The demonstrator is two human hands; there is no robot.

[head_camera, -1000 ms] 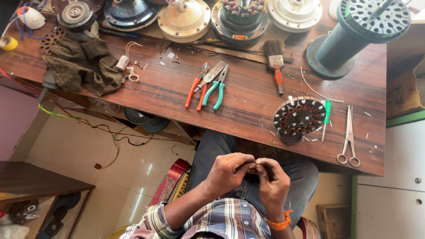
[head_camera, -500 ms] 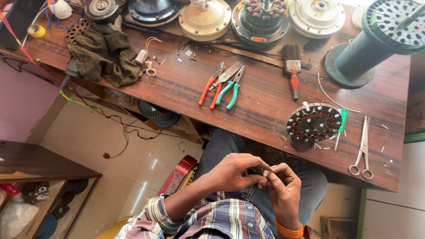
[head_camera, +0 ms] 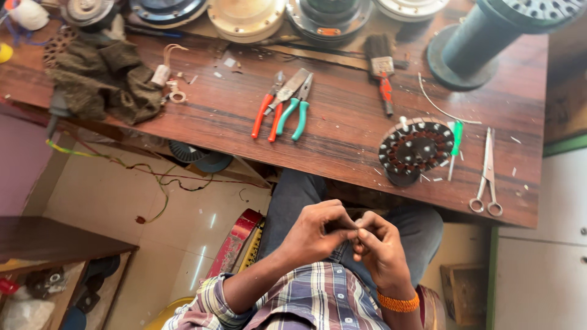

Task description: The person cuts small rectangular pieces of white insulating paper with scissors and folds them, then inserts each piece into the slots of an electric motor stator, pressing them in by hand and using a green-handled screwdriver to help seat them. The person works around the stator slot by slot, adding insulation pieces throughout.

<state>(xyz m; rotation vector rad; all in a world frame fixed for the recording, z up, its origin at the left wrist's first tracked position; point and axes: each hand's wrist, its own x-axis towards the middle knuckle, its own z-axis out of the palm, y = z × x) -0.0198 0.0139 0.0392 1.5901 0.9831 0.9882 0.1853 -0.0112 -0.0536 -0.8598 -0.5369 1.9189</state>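
Both hands are down in the lap, below the near edge of the counter. The left hand (head_camera: 321,229) is curled with its fingers bent inward, and the right hand (head_camera: 382,244) meets it fingertip to fingertip; an orange beaded band sits on the right wrist. Whatever they pinch between them is too small and too hidden to make out, so I cannot tell what is being gripped, only that the fingers of both are pressed together over the blue jeans.

Up on the dark wooden counter (head_camera: 342,131), well apart from the hands, lies a round motor stator with copper-coloured windings (head_camera: 414,148) close to the near edge. A green-handled screwdriver (head_camera: 455,146) lies just beside it on its right, and steel scissors (head_camera: 487,174) lie further right. Towards the middle sit red-handled pliers (head_camera: 267,113) and teal-handled pliers (head_camera: 295,110), side by side. A red-handled brush (head_camera: 381,73) lies behind the stator, and a large dark green spool (head_camera: 489,36) stands in the far right corner. A crumpled olive-brown cloth (head_camera: 101,85) is heaped at the left end. Round metal fan-motor housings (head_camera: 247,17) line the far edge.
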